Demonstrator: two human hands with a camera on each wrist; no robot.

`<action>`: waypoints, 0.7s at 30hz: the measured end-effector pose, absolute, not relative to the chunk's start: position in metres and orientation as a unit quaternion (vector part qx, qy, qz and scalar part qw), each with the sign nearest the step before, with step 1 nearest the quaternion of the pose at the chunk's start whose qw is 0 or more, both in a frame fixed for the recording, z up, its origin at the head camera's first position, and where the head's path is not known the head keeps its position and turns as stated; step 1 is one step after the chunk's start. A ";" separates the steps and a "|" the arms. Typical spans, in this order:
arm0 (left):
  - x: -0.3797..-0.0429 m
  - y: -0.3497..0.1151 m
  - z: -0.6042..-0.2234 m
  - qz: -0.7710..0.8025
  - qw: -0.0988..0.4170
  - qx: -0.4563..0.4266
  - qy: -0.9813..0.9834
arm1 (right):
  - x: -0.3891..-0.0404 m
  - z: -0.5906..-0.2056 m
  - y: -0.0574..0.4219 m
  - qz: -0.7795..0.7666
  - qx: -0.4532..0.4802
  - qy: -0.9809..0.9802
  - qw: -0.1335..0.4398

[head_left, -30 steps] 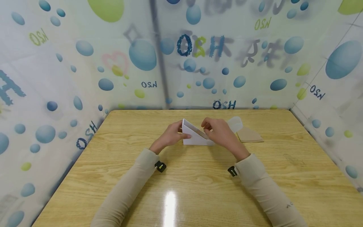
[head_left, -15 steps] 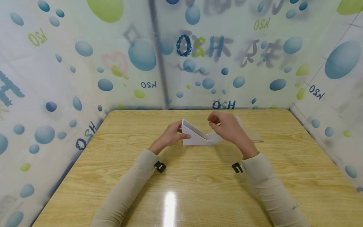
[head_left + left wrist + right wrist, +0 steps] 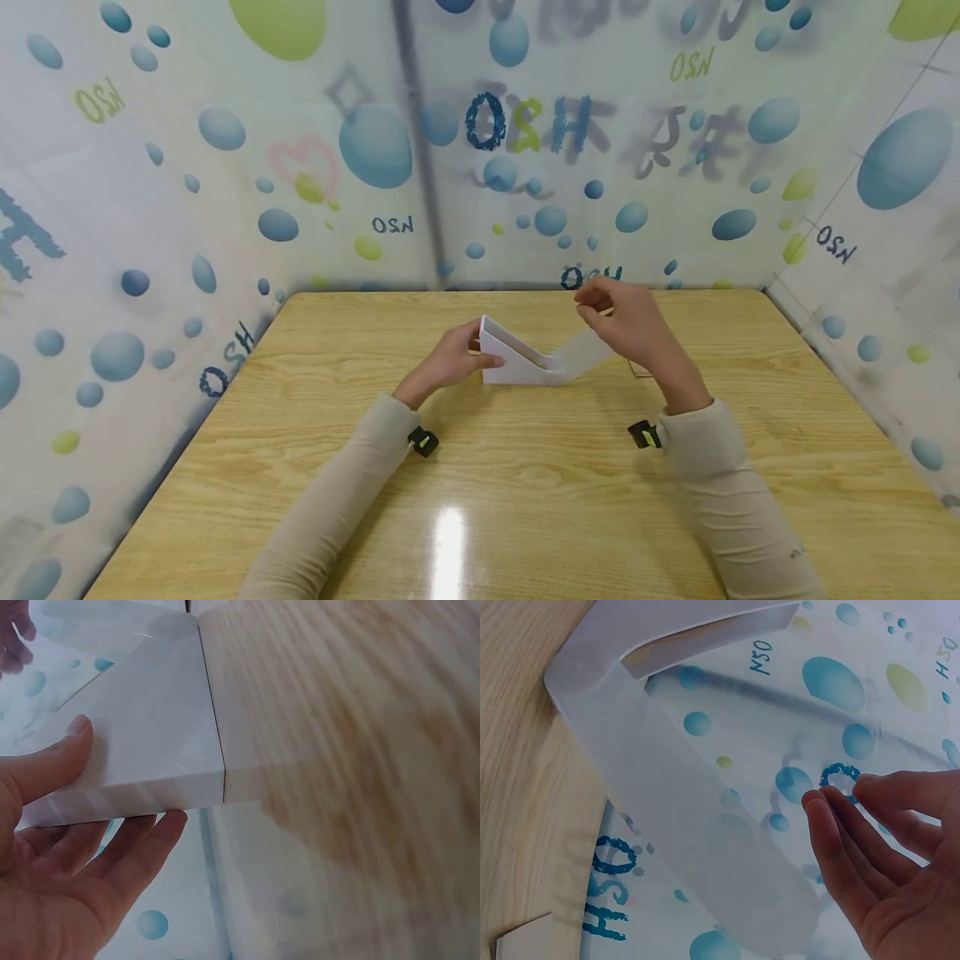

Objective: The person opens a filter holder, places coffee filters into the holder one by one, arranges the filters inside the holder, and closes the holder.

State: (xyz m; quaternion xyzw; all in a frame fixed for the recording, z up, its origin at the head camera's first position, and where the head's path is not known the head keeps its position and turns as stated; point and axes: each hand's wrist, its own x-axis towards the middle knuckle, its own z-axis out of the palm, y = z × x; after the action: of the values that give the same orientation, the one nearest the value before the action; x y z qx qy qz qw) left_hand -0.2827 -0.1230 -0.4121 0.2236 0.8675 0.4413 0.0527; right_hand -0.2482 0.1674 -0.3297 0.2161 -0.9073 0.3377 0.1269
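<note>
My left hand (image 3: 453,354) holds a white wedge-shaped holder (image 3: 513,362) on the wooden table, thumb on its front face and fingers behind its tall end. In the left wrist view, the thumb (image 3: 56,761) presses the holder's ribbed side (image 3: 150,720). The holder's slanted top is open, and a translucent rounded flap (image 3: 585,354) slopes up and outward from its low right end. My right hand (image 3: 630,325) hovers over the flap's outer end, fingers loosely bent, holding nothing. In the right wrist view its fingertips are apart from the flap (image 3: 705,825).
A flat brown piece (image 3: 641,369) lies on the wooden table (image 3: 525,475) behind the right hand, mostly hidden by it. Printed cloth walls (image 3: 525,192) with blue and green dots stand behind the table and along both sides.
My right hand has moved right and up, away from the holder's low end, uncovering the flap and covering most of the brown piece. The left hand and holder stay in place.
</note>
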 end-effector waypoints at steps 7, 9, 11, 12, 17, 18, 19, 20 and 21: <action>-0.282 -0.123 -0.411 0.445 0.053 0.223 0.866 | -0.248 -0.324 0.180 0.347 0.205 -0.905 0.133; -0.282 -0.123 -0.411 0.446 0.055 0.222 0.866 | -0.247 -0.322 0.184 0.348 0.197 -0.906 0.136; -0.281 -0.122 -0.410 0.446 0.056 0.221 0.866 | -0.246 -0.320 0.189 0.351 0.187 -0.907 0.139; -0.281 -0.122 -0.410 0.446 0.057 0.222 0.865 | -0.245 -0.319 0.191 0.353 0.182 -0.907 0.140; -0.281 -0.122 -0.410 0.440 0.055 0.224 0.868 | -0.244 -0.316 0.200 0.353 0.167 -0.908 0.150; -0.282 -0.122 -0.410 0.439 0.055 0.224 0.868 | -0.245 -0.317 0.202 0.353 0.166 -0.908 0.151; -0.282 -0.122 -0.411 0.438 0.054 0.224 0.869 | -0.246 -0.317 0.204 0.353 0.164 -0.909 0.152; -0.282 -0.122 -0.411 0.438 0.053 0.224 0.869 | -0.246 -0.317 0.207 0.353 0.162 -0.909 0.152; -0.282 -0.122 -0.411 0.437 0.053 0.224 0.869 | -0.247 -0.318 0.209 0.355 0.159 -0.909 0.152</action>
State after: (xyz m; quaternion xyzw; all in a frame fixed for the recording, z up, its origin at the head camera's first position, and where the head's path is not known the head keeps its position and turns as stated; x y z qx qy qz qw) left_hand -0.2816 -0.1222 -0.4107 0.2243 0.8694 0.4371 0.0530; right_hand -0.2470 0.2090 -0.3175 0.1591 -0.9087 0.3547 0.1519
